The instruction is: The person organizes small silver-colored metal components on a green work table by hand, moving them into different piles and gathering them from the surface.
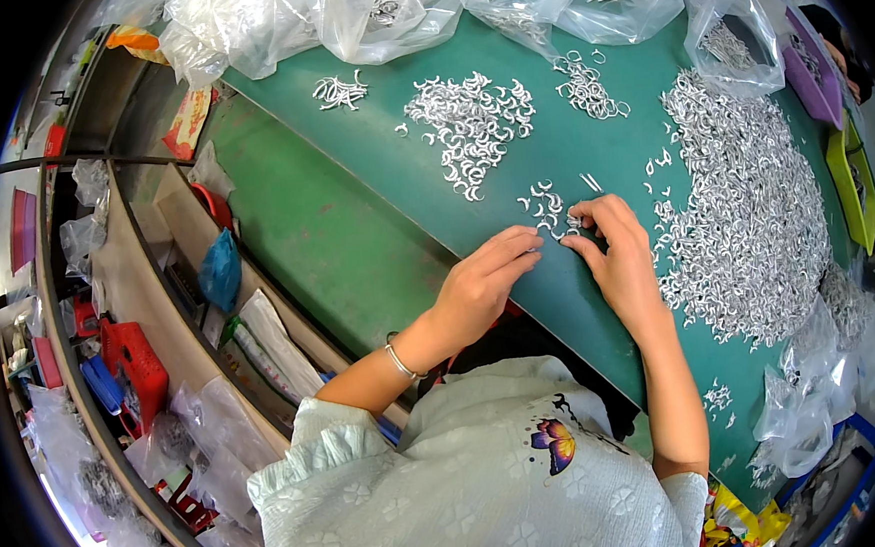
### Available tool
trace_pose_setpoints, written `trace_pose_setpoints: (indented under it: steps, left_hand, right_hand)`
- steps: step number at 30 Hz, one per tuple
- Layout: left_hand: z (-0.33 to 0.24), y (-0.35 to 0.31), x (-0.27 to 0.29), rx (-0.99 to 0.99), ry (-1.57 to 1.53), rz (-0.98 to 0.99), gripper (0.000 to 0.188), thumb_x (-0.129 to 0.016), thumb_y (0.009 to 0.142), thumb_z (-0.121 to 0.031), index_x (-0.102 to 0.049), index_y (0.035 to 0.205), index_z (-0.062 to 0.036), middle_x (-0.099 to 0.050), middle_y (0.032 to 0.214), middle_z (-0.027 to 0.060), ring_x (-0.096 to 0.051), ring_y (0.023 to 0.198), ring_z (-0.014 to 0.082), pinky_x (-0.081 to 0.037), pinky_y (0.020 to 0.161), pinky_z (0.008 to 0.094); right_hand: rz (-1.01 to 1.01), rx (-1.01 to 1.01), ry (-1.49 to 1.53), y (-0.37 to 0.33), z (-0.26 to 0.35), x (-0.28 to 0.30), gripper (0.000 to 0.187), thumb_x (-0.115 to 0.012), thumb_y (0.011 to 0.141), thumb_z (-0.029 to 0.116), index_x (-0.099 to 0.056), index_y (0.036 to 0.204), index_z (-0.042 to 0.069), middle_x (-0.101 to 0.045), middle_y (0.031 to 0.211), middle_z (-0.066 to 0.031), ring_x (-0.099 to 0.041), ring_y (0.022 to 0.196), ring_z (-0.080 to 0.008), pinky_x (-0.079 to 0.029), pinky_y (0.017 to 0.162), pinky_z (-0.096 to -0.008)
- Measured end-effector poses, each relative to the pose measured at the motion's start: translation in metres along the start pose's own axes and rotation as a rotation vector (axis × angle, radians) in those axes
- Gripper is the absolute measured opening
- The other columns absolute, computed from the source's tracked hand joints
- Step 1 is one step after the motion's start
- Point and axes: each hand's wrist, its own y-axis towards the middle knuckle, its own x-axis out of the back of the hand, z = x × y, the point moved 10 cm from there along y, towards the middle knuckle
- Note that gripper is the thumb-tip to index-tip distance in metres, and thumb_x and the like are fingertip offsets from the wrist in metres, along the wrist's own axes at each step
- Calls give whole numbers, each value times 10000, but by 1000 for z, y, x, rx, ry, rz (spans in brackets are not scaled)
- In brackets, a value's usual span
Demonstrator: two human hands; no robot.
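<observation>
Silvery metal hooks (pixel 749 204) lie in a broad heap on the green table (pixel 355 228) at the person's right, with a smaller pile (pixel 471 126) farther off and a little cluster (pixel 546 207) under the fingertips. Sorting seems to be the step in hand. Right hand (pixel 619 257) pinches what looks like one hook; left hand (pixel 483 281) rests loosely curled, holding nothing. Next calls for fine fingertip picking.

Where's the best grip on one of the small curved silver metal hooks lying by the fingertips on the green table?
Probably a pinch across the bend of a small curved silver metal hook, coming from above. The hooks lie flat and loosely scattered on the green table, so only the top is free. The right hand is nearest; the left hand rests beside the cluster.
</observation>
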Motion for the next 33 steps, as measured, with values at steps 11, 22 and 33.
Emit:
trace_pose_setpoints:
  steps: [11,22,33]
  left_hand:
    - [2,-2,-1,-12,-4,2,236,-616,756,120,-652,987,85,-652,1119,170,-626,1113,356,-539,908,401]
    - [2,-3,0,-30,-8,-8,233,-606,766,114,-657,990,76,-646,1121,166,-624,1106,354,-541,895,400]
    - [4,-4,0,-39,-30,-33,233,-614,770,107,-661,996,71,-646,1113,160,-628,1099,346,-542,886,395]
  right_hand:
    - [23,-45,12,8,0,4,445,-783,725,17,-569,1115,5,-550,921,-144,-575,819,-312,-485,728,-403]
    - [-99,215,-183,43,42,-5,164,-734,767,55,-662,911,26,-559,892,-85,-564,879,-265,-447,748,-384]
    - [-120,400,-272,46,55,-15,71,-693,781,26,-628,809,32,-591,866,-67,-550,832,-239,-410,737,-366]
